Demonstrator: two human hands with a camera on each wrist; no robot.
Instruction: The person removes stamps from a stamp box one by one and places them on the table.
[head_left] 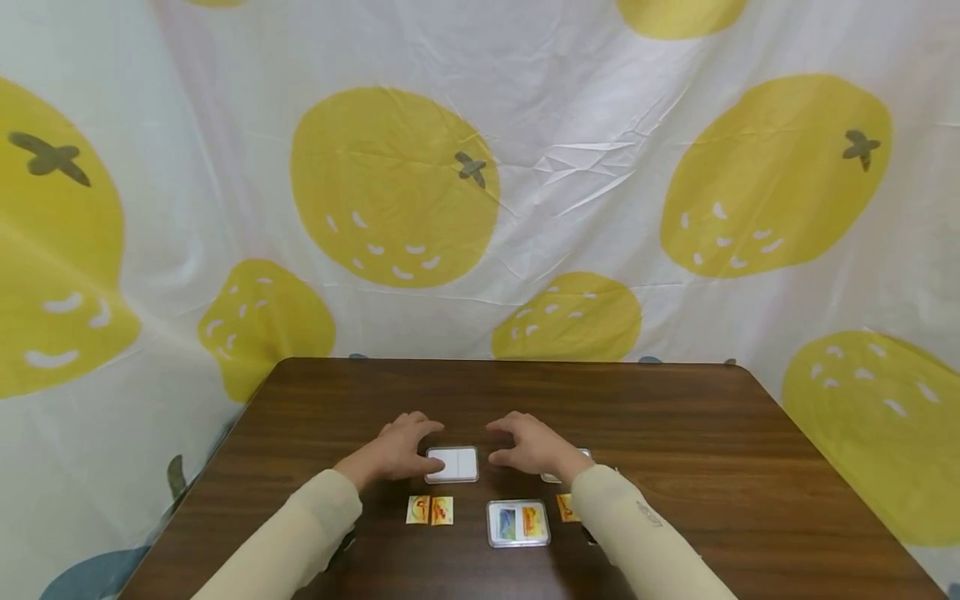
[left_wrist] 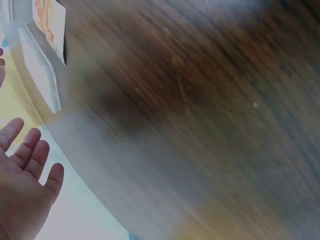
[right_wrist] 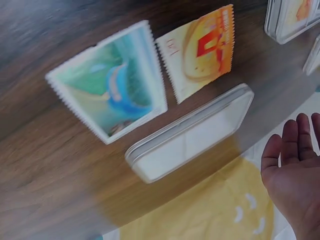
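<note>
Both hands hover over the dark table with fingers spread and nothing in them. My left hand [head_left: 396,447] is beside a clear flat case with a white insert [head_left: 459,467]; its thumb overlaps the case's edge, and I cannot tell whether they touch. My right hand [head_left: 531,447] partly covers a second such case [right_wrist: 192,137]. Near that one lie a blue-green postage stamp [right_wrist: 115,85] and an orange postage stamp [right_wrist: 200,52]. Two orange-yellow stamps [head_left: 442,511] lie in front of the left case. A third case [head_left: 518,546], nearest me between my arms, holds two stamps.
The wooden table [head_left: 675,425] reaches back to a hanging cloth [head_left: 570,225] printed with yellow lemons. Small dark objects, mostly hidden, show beside both sleeves [head_left: 322,504].
</note>
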